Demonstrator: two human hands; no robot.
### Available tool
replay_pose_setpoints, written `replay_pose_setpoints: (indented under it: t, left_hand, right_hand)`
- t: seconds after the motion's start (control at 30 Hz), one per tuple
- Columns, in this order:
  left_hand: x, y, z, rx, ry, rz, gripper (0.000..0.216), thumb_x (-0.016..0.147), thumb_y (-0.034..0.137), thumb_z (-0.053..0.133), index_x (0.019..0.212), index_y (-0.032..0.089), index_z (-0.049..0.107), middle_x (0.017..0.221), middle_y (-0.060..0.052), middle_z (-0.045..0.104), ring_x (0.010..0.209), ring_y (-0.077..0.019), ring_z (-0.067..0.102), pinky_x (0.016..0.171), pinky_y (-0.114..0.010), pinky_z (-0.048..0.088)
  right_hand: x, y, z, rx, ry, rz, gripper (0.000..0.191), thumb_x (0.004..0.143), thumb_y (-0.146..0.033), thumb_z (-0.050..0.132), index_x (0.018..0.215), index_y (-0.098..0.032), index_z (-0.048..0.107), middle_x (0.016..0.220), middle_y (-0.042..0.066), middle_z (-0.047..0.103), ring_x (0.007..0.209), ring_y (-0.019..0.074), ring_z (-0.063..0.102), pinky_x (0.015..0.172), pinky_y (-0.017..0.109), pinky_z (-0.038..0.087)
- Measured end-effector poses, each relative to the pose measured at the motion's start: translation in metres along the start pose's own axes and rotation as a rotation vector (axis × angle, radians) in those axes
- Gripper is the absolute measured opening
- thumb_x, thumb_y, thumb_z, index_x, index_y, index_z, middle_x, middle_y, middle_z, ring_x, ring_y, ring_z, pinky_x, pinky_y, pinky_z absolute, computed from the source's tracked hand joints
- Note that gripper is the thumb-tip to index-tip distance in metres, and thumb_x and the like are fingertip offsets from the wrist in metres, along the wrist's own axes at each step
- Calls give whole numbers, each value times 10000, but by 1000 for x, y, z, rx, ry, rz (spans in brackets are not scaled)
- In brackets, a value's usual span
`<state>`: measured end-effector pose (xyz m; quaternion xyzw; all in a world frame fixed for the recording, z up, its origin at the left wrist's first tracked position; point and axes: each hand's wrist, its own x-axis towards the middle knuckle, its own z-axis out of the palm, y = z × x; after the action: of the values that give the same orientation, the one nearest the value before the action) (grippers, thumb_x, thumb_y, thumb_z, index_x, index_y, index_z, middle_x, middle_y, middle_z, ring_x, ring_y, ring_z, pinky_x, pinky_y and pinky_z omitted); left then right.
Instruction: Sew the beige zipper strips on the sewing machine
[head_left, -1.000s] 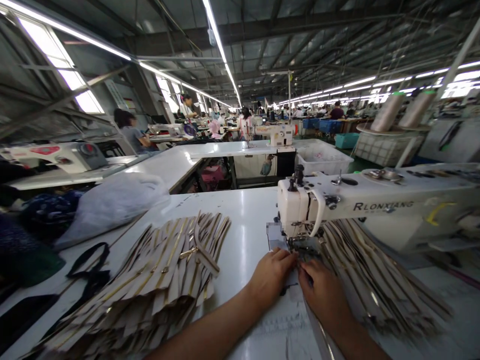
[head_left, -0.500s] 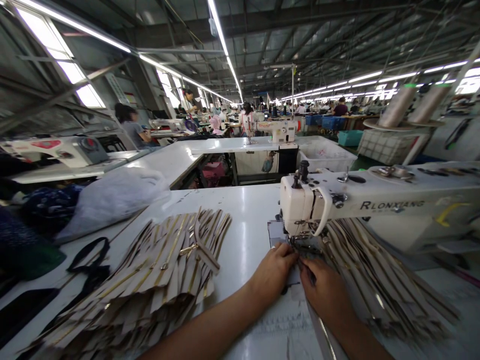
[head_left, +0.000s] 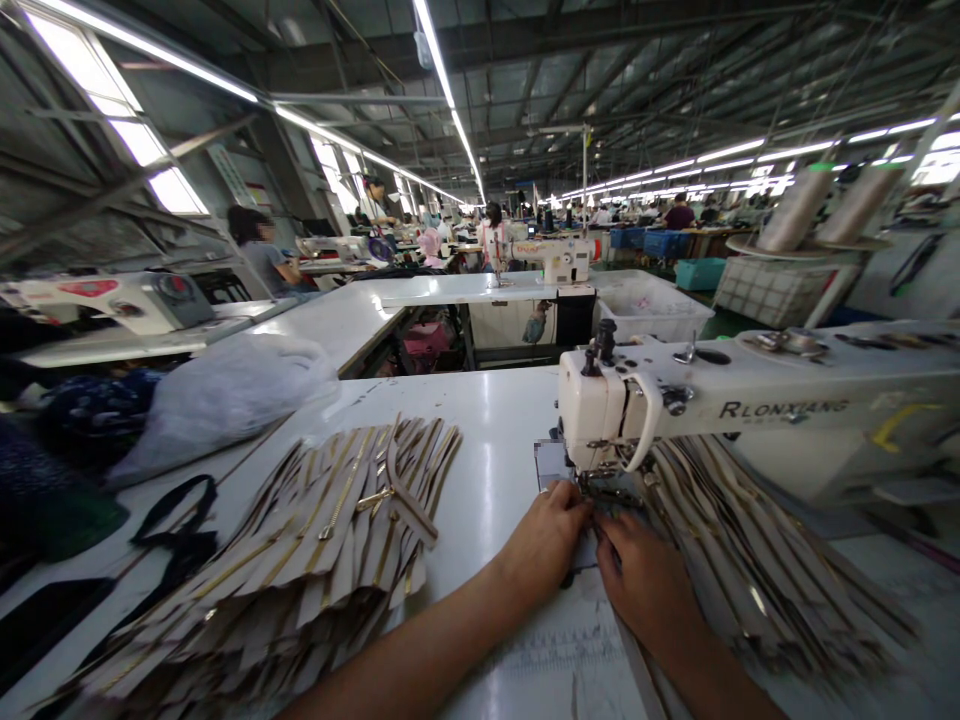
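Zipper strip: in the head view, it trails toward the wearer from beneath the right hand, over the white tabletop; its far end is hidden.
Left hand: fingers bent down just before the sewing machine, close beside the right fingertips; whether they pinch, I cannot tell.
Right hand: curled over the strip; its grip is hidden.
Cloth tape: probably light and limp, apt to skew or buckle.
Gold teeth: like those in the left bundle, likely stiffer and slicker.
Best hold: flat along the cloth edges, near the needle but clear of it.
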<state>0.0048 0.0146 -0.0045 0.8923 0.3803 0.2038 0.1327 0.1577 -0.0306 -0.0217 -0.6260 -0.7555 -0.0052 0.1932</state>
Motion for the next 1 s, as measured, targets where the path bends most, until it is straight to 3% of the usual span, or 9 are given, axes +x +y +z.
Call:
replay_pose_setpoints:
  t: [0.2, 0.57, 0.8, 1.0]
  left_hand:
    - [5, -12, 13, -67, 77, -84, 226, 935, 185, 508, 1021, 180, 717, 956, -80, 591, 876, -197, 557, 824, -341, 509]
    - [7, -16, 9, -126, 107, -34, 219, 924, 172, 515, 970, 178, 729, 965, -81, 613, 890, -204, 553, 823, -337, 495]
    - [-2, -7, 2, -102, 98, 2, 244, 949, 201, 497, 1090, 198, 696, 1018, -77, 644, 937, -203, 570, 864, -351, 501]
    - [0, -10, 1, -116, 107, -18, 195, 931, 203, 549, 1039, 203, 712, 1006, -60, 652, 946, -195, 574, 878, -328, 489]
  right_hand:
    - [0, -2, 1, -20, 1, -25, 339, 897, -151, 412, 1118, -178, 668, 1000, 80, 704, 845, 208, 692, 695, 309, 528]
    - [1, -4, -1, -79, -12, -50, 363, 901, -148, 398, 1154, -174, 657, 984, 88, 707, 773, 193, 695, 618, 291, 514]
    - [2, -5, -2, -68, -19, -29, 356, 913, -157, 395, 1161, -175, 650, 1002, 82, 709, 822, 196, 697, 654, 288, 513]
    - [3, -4, -3, -63, -35, -12, 350, 919, -174, 396, 1164, -184, 646, 994, 81, 707, 786, 196, 695, 629, 291, 501]
